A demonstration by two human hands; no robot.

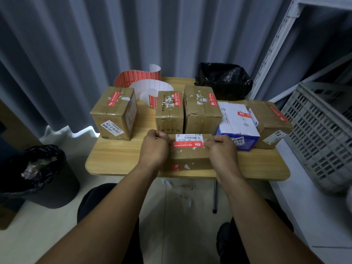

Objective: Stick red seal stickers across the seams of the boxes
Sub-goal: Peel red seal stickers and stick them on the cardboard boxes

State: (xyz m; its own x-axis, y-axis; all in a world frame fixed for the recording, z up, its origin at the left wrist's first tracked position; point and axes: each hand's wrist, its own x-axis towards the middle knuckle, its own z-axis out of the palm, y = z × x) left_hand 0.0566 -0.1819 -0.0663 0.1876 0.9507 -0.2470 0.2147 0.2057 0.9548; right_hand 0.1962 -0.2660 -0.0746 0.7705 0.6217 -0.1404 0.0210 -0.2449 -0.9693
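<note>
Nearest the camera, two bare forearms reach over the front edge of the wooden surface (114, 159) to a low brown box (188, 159). The left grip (155, 147) is curled tight at the box's left end, and the right grip (222, 151) is curled at its right end. Between them a red sticker (187, 144) lies stretched along the box top. Each grip closes its fingers on one end of it, though the fingertips are hidden behind the knuckles. A white barcode label sits just beyond the sticker on the same box. Past the left grip stands a tall carton (114, 111) with a red seal on top. Straight beyond the grips stand two more cartons, side by side and touching, each sealed in red. Beyond the right grip stand a white-and-blue box (236, 122) and a tilted brown box (270, 121), both bearing red seals. Behind the row, a sticker roll (141, 79) curls loose at the surface's far side, with a black bag (222, 79) to its right. A lined bin (34, 172) stands on the floor well left of the left grip. A grey crate (320, 130) is well right of the right grip. A pleated curtain (95, 35) hangs behind everything.
</note>
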